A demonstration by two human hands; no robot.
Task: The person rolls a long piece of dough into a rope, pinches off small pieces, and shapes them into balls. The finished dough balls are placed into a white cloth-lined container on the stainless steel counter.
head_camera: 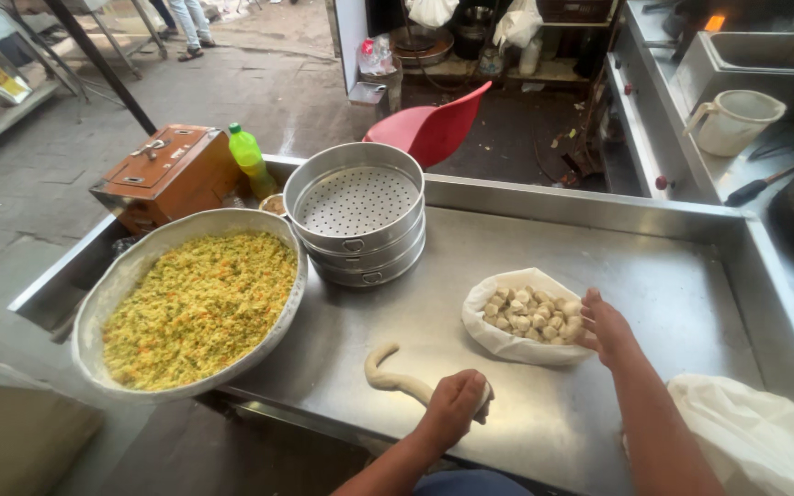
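A pale, smooth dough rope (397, 377) lies curled on the brushed steel counter (654, 285), just in front of the stack of round, perforated metal steamer trays (357, 211). Its near end runs under the left hand (455, 404), whose fingers are curled shut over it. To the right of the rope, the right hand (606, 326) rests its loosely bent fingers on the edge of a white plastic bag (507, 340) of small dough lumps (533, 312). Left of the trays sits a wide bowl (94, 312) of crumbly yellow filling (199, 303).

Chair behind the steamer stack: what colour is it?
Red chair, clearest in the head view.
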